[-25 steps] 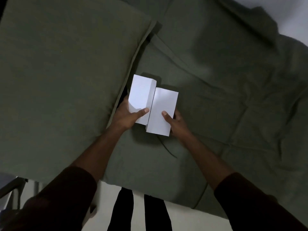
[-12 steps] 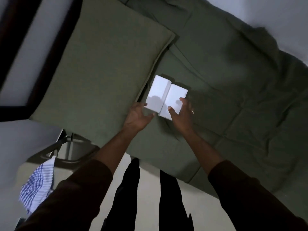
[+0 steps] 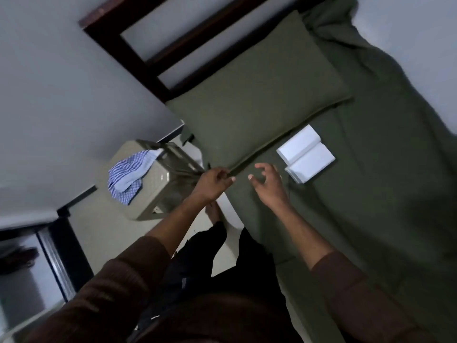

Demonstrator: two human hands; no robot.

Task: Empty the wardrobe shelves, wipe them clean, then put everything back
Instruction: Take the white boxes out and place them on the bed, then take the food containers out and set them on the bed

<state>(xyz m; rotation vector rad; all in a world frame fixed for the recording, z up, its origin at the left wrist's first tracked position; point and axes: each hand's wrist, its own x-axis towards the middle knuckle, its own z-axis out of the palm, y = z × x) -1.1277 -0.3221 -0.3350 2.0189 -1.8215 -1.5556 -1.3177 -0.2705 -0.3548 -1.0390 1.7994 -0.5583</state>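
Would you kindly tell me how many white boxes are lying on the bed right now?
2. One white box lies beside the pillow; the other white box lies against it, nearer the right hand. None seem hidden.

boxes (image 3: 305, 154): white | bedsheet (image 3: 371, 194): olive green | cloth (image 3: 128, 179): blue-white checked | sleeves (image 3: 118, 288): brown

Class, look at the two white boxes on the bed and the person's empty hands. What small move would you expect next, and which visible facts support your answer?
Probably turning away toward the wardrobe for more items. Both white boxes lie side by side on the green bedcover beside the pillow. The left hand and right hand hold nothing and hang clear of the boxes, so this drop-off looks finished.
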